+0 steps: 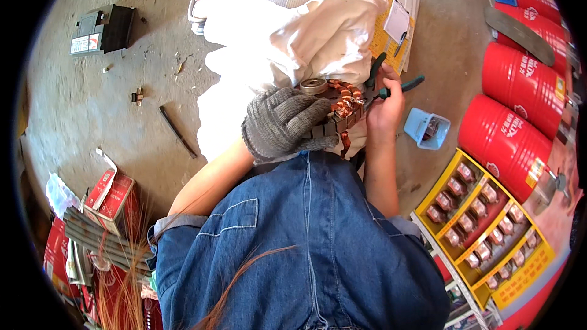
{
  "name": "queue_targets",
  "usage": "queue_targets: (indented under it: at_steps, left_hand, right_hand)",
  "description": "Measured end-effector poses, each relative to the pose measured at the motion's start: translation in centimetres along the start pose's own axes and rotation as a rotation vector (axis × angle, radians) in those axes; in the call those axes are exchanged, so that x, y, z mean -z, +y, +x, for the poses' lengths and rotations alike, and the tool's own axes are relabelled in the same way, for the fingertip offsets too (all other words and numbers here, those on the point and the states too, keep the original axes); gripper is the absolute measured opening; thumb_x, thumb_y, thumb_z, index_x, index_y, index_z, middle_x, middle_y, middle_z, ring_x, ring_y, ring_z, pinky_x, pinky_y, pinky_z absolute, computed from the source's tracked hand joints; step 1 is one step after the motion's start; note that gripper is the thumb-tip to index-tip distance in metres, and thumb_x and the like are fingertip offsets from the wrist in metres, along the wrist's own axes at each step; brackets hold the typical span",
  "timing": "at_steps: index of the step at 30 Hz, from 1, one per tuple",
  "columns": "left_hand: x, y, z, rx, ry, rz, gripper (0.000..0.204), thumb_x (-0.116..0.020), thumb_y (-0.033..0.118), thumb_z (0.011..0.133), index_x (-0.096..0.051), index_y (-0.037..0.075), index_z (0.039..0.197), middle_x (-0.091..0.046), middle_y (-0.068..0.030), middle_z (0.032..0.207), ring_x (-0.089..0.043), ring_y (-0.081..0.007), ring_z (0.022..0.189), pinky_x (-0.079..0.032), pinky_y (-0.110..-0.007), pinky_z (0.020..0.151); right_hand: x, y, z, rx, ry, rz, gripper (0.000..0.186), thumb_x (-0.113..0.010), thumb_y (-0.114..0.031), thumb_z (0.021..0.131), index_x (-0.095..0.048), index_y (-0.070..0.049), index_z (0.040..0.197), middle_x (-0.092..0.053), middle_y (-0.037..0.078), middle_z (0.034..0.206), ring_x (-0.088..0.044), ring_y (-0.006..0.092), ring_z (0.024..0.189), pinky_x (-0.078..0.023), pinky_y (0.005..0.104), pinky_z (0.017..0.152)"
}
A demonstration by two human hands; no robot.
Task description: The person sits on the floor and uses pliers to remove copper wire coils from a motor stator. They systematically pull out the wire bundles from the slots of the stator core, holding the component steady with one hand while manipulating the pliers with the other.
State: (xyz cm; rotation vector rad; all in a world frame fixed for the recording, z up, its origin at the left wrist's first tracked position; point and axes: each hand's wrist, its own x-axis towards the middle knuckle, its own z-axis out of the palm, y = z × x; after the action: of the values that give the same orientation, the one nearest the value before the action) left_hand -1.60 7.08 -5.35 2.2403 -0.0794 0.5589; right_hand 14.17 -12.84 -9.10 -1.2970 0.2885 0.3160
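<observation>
A motor stator with copper windings (346,99) rests on a white cloth (284,49) spread over my lap. A round metal bearing (314,86) shows on its upper side, and a loose bit of copper wire hangs below. My left hand (284,119), in a grey knitted glove, grips the stator from the left. Bare, my right hand (386,102) holds pliers (403,87) with dark green handles, spread apart. The plier jaws are at the right edge of the windings; whether they grip a wire I cannot tell.
Right of me are a small blue plastic box (427,128), red drums (504,143) and a yellow compartment rack (483,226). A clipboard (396,21) lies beyond my right hand. On the floor at left are a black battery (104,29) and a dark rod (177,132).
</observation>
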Motion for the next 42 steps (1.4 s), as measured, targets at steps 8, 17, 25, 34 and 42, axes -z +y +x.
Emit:
queue_targets:
  at_steps: [8,17,25,34,42]
  left_hand:
    - [-0.2,-0.4,0.2,-0.013,0.036,-0.031,0.058,-0.078,0.046,0.072,-0.064,0.011,0.116,-0.067,-0.012,0.115,-0.068,-0.0275,0.086,-0.055,-0.038,0.064]
    - [-0.6,0.6,1.3,0.119,0.066,-0.052,0.051,-0.082,0.041,0.07,-0.066,0.013,0.11,-0.069,-0.0089,0.111,-0.068,-0.0272,0.088,-0.055,-0.037,0.072]
    - [-0.5,0.5,1.8,0.139,0.096,-0.104,0.049,-0.082,0.041,0.07,-0.065,0.013,0.106,-0.068,-0.0077,0.106,-0.067,-0.0275,0.087,-0.054,-0.039,0.07]
    - [-0.7,1.0,1.5,0.154,0.083,-0.081,0.044,-0.068,0.048,0.08,-0.064,0.012,0.105,-0.065,-0.0081,0.101,-0.065,-0.0265,0.09,-0.053,-0.041,0.07]
    - [-0.7,1.3,1.3,0.159,0.004,-0.067,0.051,-0.072,0.051,0.078,-0.064,0.012,0.111,-0.065,-0.0087,0.112,-0.066,-0.0265,0.097,-0.053,-0.04,0.075]
  right_hand:
    - [-0.6,-5.4,-0.9,-0.116,-0.375,0.466,0.031,-0.053,-0.018,0.084,-0.066,0.0,0.106,-0.051,0.024,0.136,-0.054,0.03,0.11,-0.045,0.0435,0.095]
    - [-3.9,-13.7,-4.1,0.596,-0.559,-0.237,0.059,-0.034,-0.047,0.101,-0.064,0.001,0.116,-0.037,0.026,0.147,-0.05,0.0374,0.123,-0.043,0.0446,0.103]
    - [-10.7,-15.7,-8.1,0.89,-0.555,-0.459,0.072,-0.033,-0.05,0.1,-0.043,0.008,0.14,-0.025,0.033,0.153,-0.029,0.045,0.141,-0.025,0.0572,0.115]
    - [-14.0,-14.6,-10.9,0.714,-0.56,-0.422,0.071,-0.032,-0.047,0.099,-0.041,0.009,0.141,-0.022,0.033,0.154,-0.023,0.0452,0.144,-0.022,0.0586,0.116]
    - [-15.4,-13.9,-12.2,0.726,-0.461,-0.65,0.07,-0.031,-0.045,0.099,-0.041,0.012,0.14,-0.033,0.028,0.15,-0.031,0.0417,0.141,-0.028,0.0564,0.114]
